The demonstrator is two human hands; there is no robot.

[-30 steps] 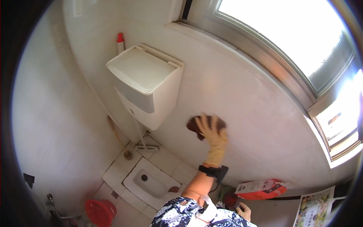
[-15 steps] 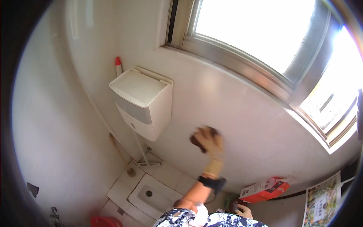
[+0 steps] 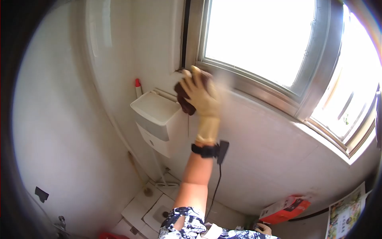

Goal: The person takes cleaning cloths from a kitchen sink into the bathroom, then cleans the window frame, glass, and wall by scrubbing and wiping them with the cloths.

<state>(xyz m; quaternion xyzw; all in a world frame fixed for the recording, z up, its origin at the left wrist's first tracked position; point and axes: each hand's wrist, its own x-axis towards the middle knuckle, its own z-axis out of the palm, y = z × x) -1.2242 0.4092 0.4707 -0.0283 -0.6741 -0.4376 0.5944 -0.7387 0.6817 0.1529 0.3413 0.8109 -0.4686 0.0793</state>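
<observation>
My left hand (image 3: 201, 95) wears a pale yellow glove and presses a dark brown cloth (image 3: 184, 99) to the wall, just under the lower left corner of the window frame. The cloth shows around its spread fingers. A black band with a cable circles the wrist. Right beside that hand, on its left, hangs a white box with a lid (image 3: 155, 107). My right hand (image 3: 263, 228) is low at the right edge of my patterned sleeve, its fingers curled; what they hold is hidden. A red and white packet (image 3: 285, 210) lies just above it.
A metal-framed window (image 3: 254, 85) fills the upper right. Below are a squat toilet (image 3: 155, 217), partly behind my arm, and a brush (image 3: 148, 192). A red-capped bottle (image 3: 138, 88) stands behind the box. A tap (image 3: 61, 223) and red bucket (image 3: 109, 236) are lower left; a printed sheet (image 3: 345, 217) is lower right.
My left hand and the cloth have moved up the wall and to the left, from below the box's level to the window's corner. The view has shifted, and the bucket is mostly out of frame.
</observation>
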